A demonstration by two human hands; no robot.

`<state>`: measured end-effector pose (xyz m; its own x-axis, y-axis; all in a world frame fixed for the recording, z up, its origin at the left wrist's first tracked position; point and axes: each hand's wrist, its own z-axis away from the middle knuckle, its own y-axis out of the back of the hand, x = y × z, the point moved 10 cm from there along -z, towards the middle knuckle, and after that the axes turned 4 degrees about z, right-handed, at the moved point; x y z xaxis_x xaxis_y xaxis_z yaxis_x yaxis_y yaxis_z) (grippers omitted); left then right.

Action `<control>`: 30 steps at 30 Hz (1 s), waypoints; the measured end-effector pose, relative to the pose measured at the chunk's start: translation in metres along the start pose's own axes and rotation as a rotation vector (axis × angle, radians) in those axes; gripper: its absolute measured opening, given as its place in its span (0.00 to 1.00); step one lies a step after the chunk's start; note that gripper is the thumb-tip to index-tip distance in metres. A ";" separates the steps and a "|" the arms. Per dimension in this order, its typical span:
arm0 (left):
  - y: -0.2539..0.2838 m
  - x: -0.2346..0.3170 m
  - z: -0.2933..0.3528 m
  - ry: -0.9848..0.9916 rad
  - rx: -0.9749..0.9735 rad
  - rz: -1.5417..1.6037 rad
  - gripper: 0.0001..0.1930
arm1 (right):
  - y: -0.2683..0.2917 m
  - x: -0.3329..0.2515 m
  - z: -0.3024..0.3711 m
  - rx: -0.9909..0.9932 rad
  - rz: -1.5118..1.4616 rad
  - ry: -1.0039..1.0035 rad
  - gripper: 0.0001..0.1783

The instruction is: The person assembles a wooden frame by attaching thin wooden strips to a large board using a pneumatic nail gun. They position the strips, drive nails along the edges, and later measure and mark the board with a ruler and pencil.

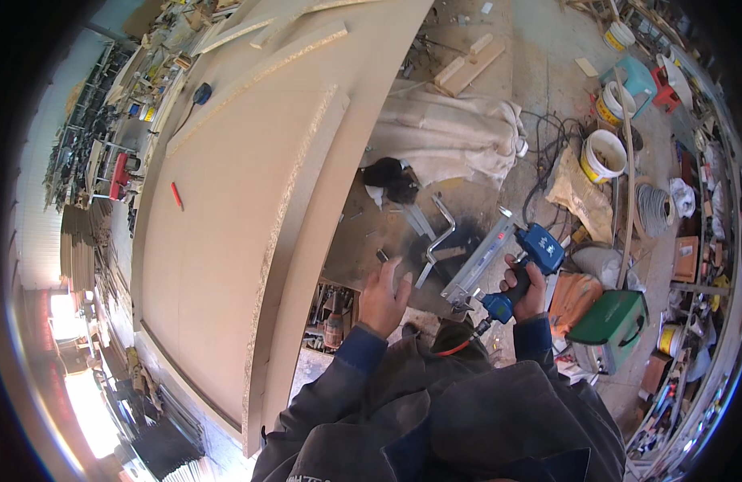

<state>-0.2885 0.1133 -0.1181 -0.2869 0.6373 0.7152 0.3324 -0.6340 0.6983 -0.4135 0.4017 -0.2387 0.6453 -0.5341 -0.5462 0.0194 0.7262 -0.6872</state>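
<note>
Nail gun (pixel 541 247) right of centre; I've got it in the right hand (pixel 531 296), fingers wrapped round the black grip (pixel 515 283). Long silver magazine (pixel 479 263) runs 1 to 7 o'clock, upper end pointing 1; red hose (pixel 457 349) trails toward 7. Left hand (pixel 384 300) at the gun's 8 o'clock, loosely open, fingers slightly curled; small dark piece (pixel 382 255) by a fingertip, can't tell if touching. Pale characters on the gun's blue housing, too small for me to read. Around the gun: big panel (pixel 214 273) at 9, red pen-like stick (pixel 177 197) on it, raised strip (pixel 274 265) along its near side; bent metal bar (pixel 446 228) between gun and panel; green case (pixel 608 323) at 4; white bucket (pixel 602 165) at 1; dark cables (pixel 539 181) at 12.
</note>
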 end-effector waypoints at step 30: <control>0.052 0.055 0.055 -0.247 -0.010 0.102 0.40 | -0.167 0.030 -0.008 -0.303 0.069 -0.208 0.27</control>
<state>-0.2371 0.1396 -0.0436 -0.0237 0.6567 0.7538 0.3389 -0.7041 0.6240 -0.4038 0.2605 -0.1438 0.7794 -0.3658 -0.5087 -0.2369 0.5796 -0.7797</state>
